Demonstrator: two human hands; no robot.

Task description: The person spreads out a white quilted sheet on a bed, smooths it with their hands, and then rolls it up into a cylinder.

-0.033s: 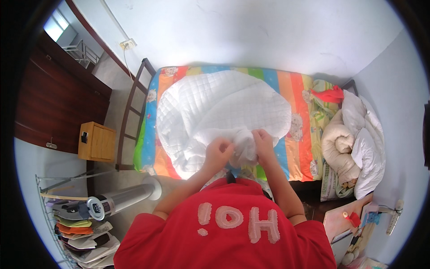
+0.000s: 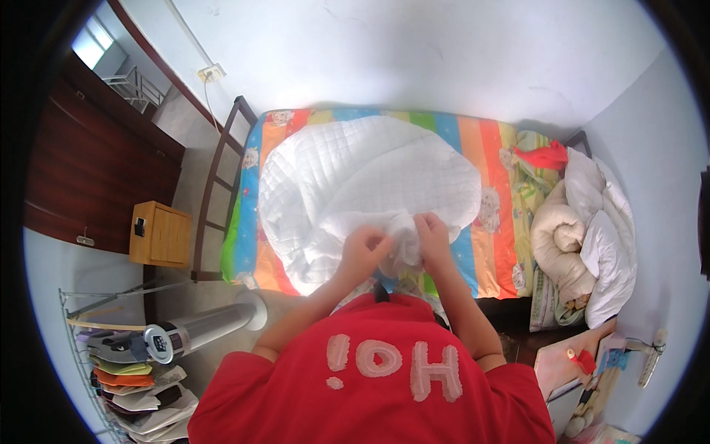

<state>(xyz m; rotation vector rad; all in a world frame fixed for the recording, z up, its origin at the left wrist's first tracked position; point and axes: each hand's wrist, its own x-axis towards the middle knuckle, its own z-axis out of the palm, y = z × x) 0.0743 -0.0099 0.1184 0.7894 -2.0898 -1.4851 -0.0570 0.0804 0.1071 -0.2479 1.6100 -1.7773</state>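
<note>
Left hand (image 2: 362, 251): no shift, gripping the white quilt's (image 2: 370, 177) bunched edge as before.
Right hand (image 2: 433, 237): same.
Quilt: unmoved on bed.

We reach both forearms forward from our chest, elbows bent and angled inward. Our left hand (image 2: 364, 249) and right hand (image 2: 431, 235) sit close together, fingers curled tight, knuckles up, almost touching.
</note>
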